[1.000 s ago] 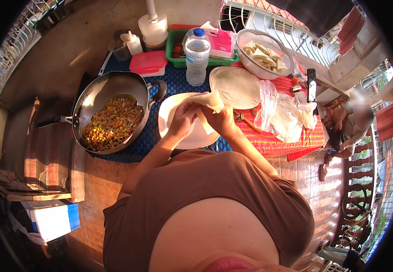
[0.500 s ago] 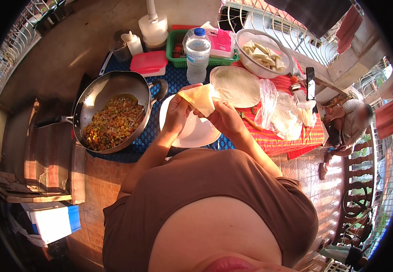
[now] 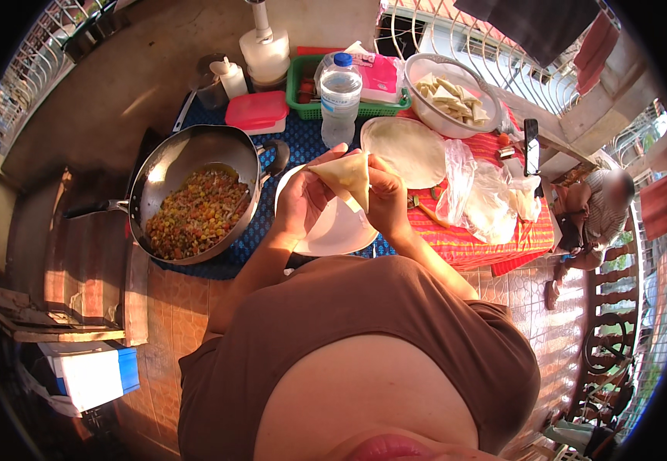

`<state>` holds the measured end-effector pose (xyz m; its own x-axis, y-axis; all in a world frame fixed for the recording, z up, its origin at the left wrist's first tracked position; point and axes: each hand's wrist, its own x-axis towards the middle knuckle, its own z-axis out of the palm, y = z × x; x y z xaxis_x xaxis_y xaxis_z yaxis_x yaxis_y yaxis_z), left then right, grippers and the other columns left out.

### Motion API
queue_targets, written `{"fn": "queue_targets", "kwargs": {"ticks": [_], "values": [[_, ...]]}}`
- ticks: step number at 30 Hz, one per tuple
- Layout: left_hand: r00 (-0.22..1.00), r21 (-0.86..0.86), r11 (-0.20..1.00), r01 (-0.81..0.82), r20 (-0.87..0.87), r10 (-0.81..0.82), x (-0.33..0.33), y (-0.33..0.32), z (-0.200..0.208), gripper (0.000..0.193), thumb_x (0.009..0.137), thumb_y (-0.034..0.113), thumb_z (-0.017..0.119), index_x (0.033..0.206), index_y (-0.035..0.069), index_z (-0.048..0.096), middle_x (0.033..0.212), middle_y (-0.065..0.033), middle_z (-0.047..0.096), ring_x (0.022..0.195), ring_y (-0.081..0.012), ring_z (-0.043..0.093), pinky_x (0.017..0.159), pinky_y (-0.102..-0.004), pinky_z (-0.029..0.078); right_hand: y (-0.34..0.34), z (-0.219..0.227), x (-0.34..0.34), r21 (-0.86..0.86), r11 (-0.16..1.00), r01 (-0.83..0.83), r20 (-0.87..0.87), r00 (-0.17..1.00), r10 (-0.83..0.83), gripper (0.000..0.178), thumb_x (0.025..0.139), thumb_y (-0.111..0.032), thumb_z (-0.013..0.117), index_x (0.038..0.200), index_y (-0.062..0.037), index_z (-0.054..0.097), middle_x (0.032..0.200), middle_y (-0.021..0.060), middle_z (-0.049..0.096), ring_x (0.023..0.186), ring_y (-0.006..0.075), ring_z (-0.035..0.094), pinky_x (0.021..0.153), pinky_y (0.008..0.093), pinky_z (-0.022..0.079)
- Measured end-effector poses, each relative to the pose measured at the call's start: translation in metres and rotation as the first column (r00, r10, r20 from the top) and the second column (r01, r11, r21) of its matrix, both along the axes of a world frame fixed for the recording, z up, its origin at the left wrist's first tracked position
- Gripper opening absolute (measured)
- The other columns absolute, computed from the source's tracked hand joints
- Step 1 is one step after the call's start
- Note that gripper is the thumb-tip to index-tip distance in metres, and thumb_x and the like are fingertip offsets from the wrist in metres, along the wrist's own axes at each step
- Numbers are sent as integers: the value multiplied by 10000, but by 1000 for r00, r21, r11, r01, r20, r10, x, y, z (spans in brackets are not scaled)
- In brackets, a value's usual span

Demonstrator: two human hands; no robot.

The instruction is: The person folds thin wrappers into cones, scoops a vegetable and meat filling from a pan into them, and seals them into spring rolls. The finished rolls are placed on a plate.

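Observation:
Between my hands is a pale triangular pastry (image 3: 349,178), a folded wrapper with a loose flap pointing down. My left hand (image 3: 302,201) supports its left side, fingers curled behind it. On its right edge my right hand (image 3: 387,194) pinches the wrapper with thumb and fingers. Below them lies a white plate (image 3: 327,230), partly covered by my hands. To the left, a deep pan (image 3: 216,147) holds a chopped vegetable filling (image 3: 196,215). Flat round wrappers (image 3: 404,152) lie stacked to the right. A clear bowl (image 3: 468,73) at the back right contains several folded triangles (image 3: 450,100).
A water bottle (image 3: 340,100) stands before a green basket (image 3: 302,73), beside a pink-lidded container (image 3: 256,111). Plastic bags (image 3: 491,203) cover part of the red striped cloth (image 3: 433,230). A phone (image 3: 532,146) stands at the right edge. Another person (image 3: 598,207) sits beyond.
The wrapper has turned in my hands and now shows a neater triangle with its point downward. My right hand has risen along its right side. The view has shifted slightly.

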<state>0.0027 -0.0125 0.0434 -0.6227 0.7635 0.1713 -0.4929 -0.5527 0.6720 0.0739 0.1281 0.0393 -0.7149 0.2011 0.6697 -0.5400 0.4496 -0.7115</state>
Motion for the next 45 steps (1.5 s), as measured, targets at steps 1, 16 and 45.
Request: {"fn": "queue_targets", "kwargs": {"ticks": [1,16,45], "values": [[1000,-4,1000,1,12,-1,1,0,2,517,913,220,367,1345,-63,396,1350,-194,480,1236,-241,491,1073,-355,358,1,0,0,45,999,23,-16,1000,-22,200,737,56,677,924,-14,673,889,58,606,812,162,581,718,267,459],[981,176,982,66,171,-97,5,-1,8,583,884,286,448,1344,-67,380,1392,-216,420,1256,-266,470,1044,-348,405,7,9,5,540,808,234,-217,967,-135,201,604,-43,684,800,-38,637,875,122,514,774,297,526,668,387,460],[928,53,986,-159,-332,167,12,-36,16,608,982,429,390,1387,-22,337,1404,-207,406,1299,-276,408,1088,-414,315,-23,0,5,-459,839,-292,148,906,396,390,716,-12,738,1058,-57,556,984,37,593,913,102,578,768,256,469]]}}
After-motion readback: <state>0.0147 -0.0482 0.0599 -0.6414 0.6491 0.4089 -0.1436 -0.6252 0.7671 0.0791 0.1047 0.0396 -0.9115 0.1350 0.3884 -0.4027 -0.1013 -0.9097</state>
